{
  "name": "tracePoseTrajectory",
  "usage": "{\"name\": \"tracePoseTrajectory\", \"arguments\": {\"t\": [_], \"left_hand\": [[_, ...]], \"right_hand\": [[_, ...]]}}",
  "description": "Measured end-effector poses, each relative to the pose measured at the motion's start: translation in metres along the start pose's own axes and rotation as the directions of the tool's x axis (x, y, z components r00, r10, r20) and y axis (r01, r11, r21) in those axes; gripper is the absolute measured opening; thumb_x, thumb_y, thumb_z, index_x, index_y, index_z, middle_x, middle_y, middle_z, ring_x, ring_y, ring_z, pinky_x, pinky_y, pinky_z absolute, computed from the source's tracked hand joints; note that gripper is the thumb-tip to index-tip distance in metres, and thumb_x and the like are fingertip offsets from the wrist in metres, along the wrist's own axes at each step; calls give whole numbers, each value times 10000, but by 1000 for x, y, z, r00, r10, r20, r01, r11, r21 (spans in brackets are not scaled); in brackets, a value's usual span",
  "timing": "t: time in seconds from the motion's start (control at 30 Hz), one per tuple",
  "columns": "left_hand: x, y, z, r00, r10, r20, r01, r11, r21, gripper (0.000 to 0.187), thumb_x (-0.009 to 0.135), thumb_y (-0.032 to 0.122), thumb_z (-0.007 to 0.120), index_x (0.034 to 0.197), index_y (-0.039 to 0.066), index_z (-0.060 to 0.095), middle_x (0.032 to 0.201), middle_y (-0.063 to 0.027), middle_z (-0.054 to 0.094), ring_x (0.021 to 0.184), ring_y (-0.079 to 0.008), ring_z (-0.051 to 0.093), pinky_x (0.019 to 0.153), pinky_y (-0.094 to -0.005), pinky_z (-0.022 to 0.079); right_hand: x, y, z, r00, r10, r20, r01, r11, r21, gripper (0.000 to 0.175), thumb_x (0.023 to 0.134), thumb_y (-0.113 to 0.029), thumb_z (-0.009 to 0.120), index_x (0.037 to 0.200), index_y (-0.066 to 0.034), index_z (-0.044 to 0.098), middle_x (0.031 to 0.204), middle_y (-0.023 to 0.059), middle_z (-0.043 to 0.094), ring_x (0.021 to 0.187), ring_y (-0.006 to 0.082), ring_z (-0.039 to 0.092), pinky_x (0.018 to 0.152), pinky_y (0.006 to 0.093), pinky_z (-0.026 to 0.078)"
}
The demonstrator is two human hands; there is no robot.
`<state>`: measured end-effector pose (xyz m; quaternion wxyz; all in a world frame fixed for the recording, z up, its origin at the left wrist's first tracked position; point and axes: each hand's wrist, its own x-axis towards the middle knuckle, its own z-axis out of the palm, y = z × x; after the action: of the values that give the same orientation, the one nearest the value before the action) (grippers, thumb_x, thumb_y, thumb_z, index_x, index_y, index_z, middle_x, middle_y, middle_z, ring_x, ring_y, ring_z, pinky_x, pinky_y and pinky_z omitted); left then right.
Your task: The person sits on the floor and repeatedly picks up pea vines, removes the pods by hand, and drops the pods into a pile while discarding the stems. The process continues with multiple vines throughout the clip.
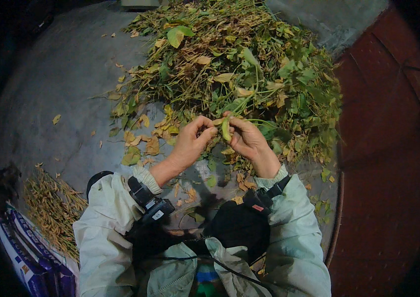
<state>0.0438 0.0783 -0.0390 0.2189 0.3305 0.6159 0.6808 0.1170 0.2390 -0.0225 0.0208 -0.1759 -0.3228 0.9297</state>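
Note:
My right hand (249,141) grips a green bean-plant stem (240,106) with leaves, in front of the plant heap. A plump yellow-green pod (226,129) hangs at its fingertips. Close beside it on the left, my left hand (192,141) has thumb and forefinger drawn together. A small yellowish piece (217,121), perhaps another pod, lies between the two hands and meets the left fingertips; whether they pinch it is hard to see. Beyond both hands rises a large heap of bean plants (210,63), with green and yellow leaves and drying stems.
Loose yellow leaves (152,145) litter the grey floor (65,92). Dry podded stalks (52,208) lie at the lower left, beside a white-and-purple printed bag or box (33,256). Reddish-brown flooring (381,178) spans the right. A grey sheet or slab (329,22) borders the heap.

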Motion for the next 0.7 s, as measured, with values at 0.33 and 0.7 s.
{"name": "tracePoseTrajectory", "arguments": {"t": [0.33, 0.7], "left_hand": [[2, -4, 0, 999, 17, -41, -11, 991, 130, 114, 885, 142, 523, 898, 30, 511, 675, 29, 473, 594, -45, 417, 523, -205, 353], [2, -12, 0, 958, -288, -1, 284, 945, -159, 137, 906, 176, 502, 962, 52, 515, 682, 33, 472, 560, -33, 410, 483, -187, 333]], "right_hand": [[-9, 9, 3, 987, 155, -38, -157, 986, -50, 153, 880, -238, 563, 913, -89, 548, 709, -21, 529, 559, 82, 465, 508, 210, 416], [-12, 23, 7, 940, -338, -35, 132, 458, -879, 233, 871, -292, 551, 900, -63, 521, 704, 12, 538, 616, 105, 481, 564, 268, 386]]}}
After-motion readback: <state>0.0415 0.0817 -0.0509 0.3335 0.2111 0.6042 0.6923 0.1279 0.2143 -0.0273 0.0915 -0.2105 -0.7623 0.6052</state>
